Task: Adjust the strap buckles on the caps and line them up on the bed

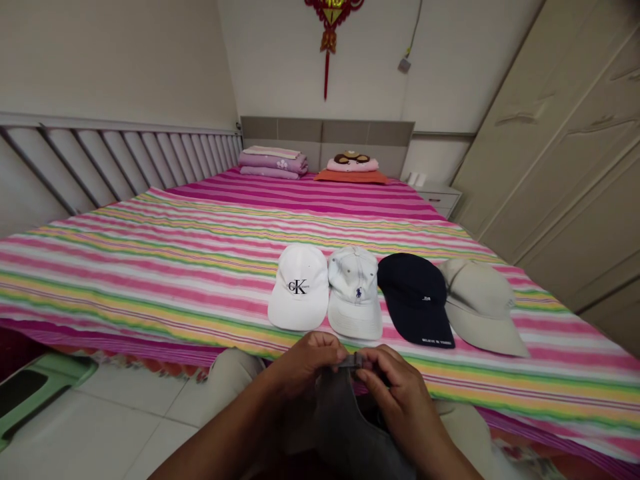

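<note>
A dark grey cap (340,417) hangs between my hands over my lap, its back strap uppermost. My left hand (313,360) pinches the strap on one side of a small buckle. On the other side, my right hand (393,383) grips the strap with thumb and fingers. Past my hands, caps lie in a row on the bed: a white cap (300,307) with black letters, a pale cap (354,317) with a small blue emblem, a black cap (417,287) and a beige cap (477,300). The grey cap's brim is out of sight.
The bed has a striped sheet (150,267). Folded purple bedding (273,162) and a pink pillow (353,165) rest near the headboard (370,137). A white rail (150,150) runs along the left. To the right stands a wardrobe (565,160); a green stool (65,370) is at lower left.
</note>
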Demonstrator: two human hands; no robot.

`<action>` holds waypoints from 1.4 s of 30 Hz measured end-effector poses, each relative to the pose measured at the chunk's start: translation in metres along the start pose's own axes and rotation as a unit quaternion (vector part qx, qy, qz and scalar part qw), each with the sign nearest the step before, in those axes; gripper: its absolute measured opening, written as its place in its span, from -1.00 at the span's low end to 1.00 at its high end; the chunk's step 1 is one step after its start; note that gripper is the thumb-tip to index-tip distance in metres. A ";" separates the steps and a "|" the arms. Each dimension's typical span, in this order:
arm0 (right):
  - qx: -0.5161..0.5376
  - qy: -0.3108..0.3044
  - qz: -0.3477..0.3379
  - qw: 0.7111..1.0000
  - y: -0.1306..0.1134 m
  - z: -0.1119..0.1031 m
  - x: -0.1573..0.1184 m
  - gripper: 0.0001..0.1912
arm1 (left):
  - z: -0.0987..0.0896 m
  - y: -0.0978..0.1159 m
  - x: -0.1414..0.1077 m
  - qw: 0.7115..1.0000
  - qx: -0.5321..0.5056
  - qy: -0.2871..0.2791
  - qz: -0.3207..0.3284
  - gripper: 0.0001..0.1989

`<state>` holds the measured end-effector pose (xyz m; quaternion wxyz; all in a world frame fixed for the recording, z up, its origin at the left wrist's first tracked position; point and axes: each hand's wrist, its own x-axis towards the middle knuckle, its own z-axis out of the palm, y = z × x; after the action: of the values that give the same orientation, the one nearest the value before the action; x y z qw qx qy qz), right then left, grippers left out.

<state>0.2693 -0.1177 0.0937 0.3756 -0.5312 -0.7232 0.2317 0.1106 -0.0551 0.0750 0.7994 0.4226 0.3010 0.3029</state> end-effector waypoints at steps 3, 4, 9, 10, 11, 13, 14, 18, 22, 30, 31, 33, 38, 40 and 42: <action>-0.010 0.008 0.002 1.000 0.002 0.001 0.000 -0.92 | -0.001 0.002 0.000 1.000 -0.010 -0.001 0.010 -0.79; -0.012 0.008 0.000 1.000 0.002 0.001 0.000 -0.92 | -0.001 0.002 0.000 1.000 -0.011 -0.002 0.011 -0.79; -0.008 -0.003 -0.010 1.000 0.005 0.001 0.002 -0.88 | -0.001 0.005 0.000 1.000 0.003 0.003 0.013 -0.73; -0.007 0.002 -0.011 1.000 0.005 0.002 0.001 -0.87 | -0.002 0.005 0.000 1.000 0.009 0.000 0.012 -0.73; -0.005 0.008 -0.011 1.000 0.004 0.002 0.001 -0.87 | -0.002 0.006 -0.001 1.000 0.016 -0.005 0.010 -0.72; 0.008 0.015 0.001 1.000 0.004 0.004 0.000 -0.86 | -0.004 0.006 -0.002 0.999 0.027 -0.022 0.001 -0.72; 0.021 0.012 0.013 1.000 0.004 0.005 -0.001 -0.86 | -0.004 0.006 -0.002 0.999 0.031 -0.032 -0.003 -0.72; 0.064 -0.014 0.063 0.996 0.005 0.007 -0.003 -0.86 | -0.006 0.002 -0.003 0.998 0.028 -0.062 0.016 -0.73; 0.065 -0.010 0.041 0.997 0.006 0.006 -0.001 -0.77 | -0.005 0.000 -0.002 0.998 -0.007 -0.065 0.026 -0.74; 0.073 0.019 0.014 0.997 0.003 0.005 -0.001 -0.85 | -0.003 0.003 -0.002 0.998 0.001 -0.067 0.020 -0.75; 0.077 0.023 0.016 0.997 0.003 0.005 -0.002 -0.84 | -0.003 0.003 -0.002 0.997 -0.004 -0.071 0.022 -0.75; 0.089 0.027 0.020 0.996 0.003 0.006 -0.002 -0.84 | -0.003 0.004 -0.002 0.996 -0.013 -0.082 0.023 -0.75; 0.137 0.017 0.052 0.989 0.000 0.005 0.001 -0.85 | -0.005 0.006 0.000 0.996 -0.024 -0.074 0.033 -0.74; 0.190 0.001 0.092 0.977 -0.001 0.004 0.003 -0.83 | -0.007 0.005 0.000 0.997 -0.025 -0.056 0.044 -0.75; 0.269 -0.015 0.138 0.953 -0.001 0.003 0.006 -0.79 | -0.009 0.004 -0.001 0.998 -0.016 -0.041 0.054 -0.72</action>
<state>0.2657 -0.1127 0.0947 0.4580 -0.5014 -0.5598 0.4749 0.1021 -0.0495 0.0746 0.7999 0.4378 0.2399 0.3330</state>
